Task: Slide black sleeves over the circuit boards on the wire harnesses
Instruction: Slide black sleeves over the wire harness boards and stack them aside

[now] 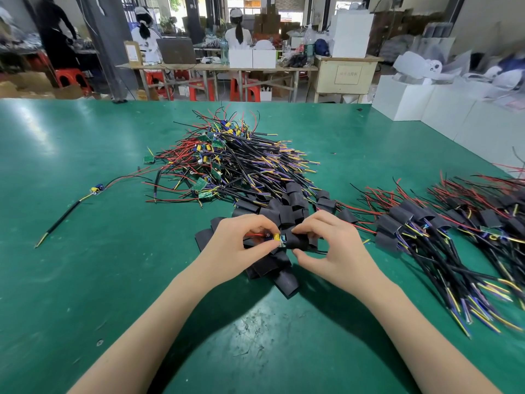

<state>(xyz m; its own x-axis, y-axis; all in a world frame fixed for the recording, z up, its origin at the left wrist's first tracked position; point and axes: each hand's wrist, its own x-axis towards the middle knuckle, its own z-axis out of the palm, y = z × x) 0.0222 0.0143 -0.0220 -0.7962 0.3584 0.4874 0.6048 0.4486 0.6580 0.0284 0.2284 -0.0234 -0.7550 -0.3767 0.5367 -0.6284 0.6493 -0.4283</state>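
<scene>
We find both hands working over the green bench mat, just above a loose heap of black sleeves. The left hand pinches a small circuit board between thumb and fingertips, its red lead trailing back under the fingers. The right hand has fingers and thumb curled round one black sleeve, its open mouth set against the board's end. We judge this arrangement deliberate: one hand steadies the board so the other can draw the tube over it. The board stands only partly entered; its yellow component shows outside the sleeve.

The unsleeved harness pile lies farther back at centre, within reach for the next pick. Sleeved harnesses are laid in rows to the right, apart from the raw stock, which we take as sorting finished from unfinished. A single harness lies alone at left.
</scene>
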